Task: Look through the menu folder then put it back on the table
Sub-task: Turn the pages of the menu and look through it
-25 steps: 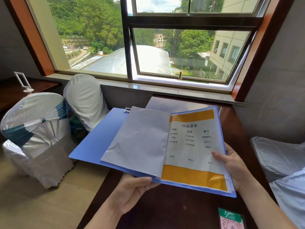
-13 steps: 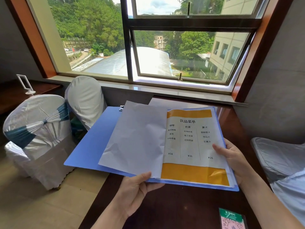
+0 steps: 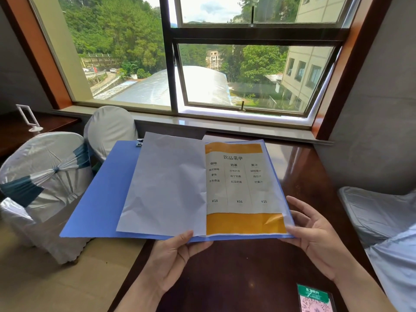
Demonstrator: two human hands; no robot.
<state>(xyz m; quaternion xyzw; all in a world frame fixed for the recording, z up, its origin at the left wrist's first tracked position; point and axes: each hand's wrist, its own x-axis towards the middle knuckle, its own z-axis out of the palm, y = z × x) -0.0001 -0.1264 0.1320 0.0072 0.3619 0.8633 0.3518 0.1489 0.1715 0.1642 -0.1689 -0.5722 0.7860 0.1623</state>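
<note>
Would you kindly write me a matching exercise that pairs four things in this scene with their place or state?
Things:
1. menu folder
2. left hand
3. right hand
4. green and pink card

Places or states:
A. lies on the table, near right
B. pinches the folder's bottom edge by the spine
C. spread open, blue cover to the left
D. open, at the folder's right corner

Pairs: 1-C, 2-B, 3-D, 4-A

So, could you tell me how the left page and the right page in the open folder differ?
The left page is blank; the right page is printed, with orange bands, text columns and prices. The left page is creased and pokes past the top edge of the folder; the right page stays inside it. Both lie in that open folder.
</note>
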